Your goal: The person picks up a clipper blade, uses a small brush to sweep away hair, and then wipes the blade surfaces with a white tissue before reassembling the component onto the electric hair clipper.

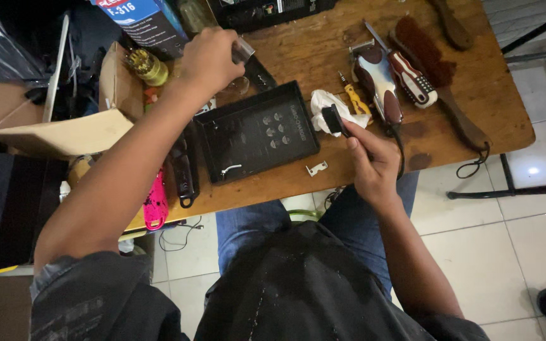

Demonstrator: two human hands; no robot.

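A: Item one, left hand (208, 60)?
B: At eleven o'clock on the wooden counter (311, 44), fingers curled tight around a small metal piece (243, 49) that pokes out on the thumb side.

A: Item two, right hand (372, 159)?
B: At four o'clock from the tray, fingers pinching the handle of a small black brush (334, 120), its head against a crumpled white cloth (325, 104).

A: Centre of the counter?
B: One shallow black tray (257, 131), tilted, a short white wire in its lower left corner. A small bent metal bracket (316, 168) lies just beside it at five o'clock.

A: Remaining stock?
B: Two hair clippers (392, 79) at two o'clock, a yellow screwdriver (354, 98) touching the cloth, a long brown brush (436, 72) further right, and a pink comb (155, 202) at eight o'clock hanging over the counter edge.
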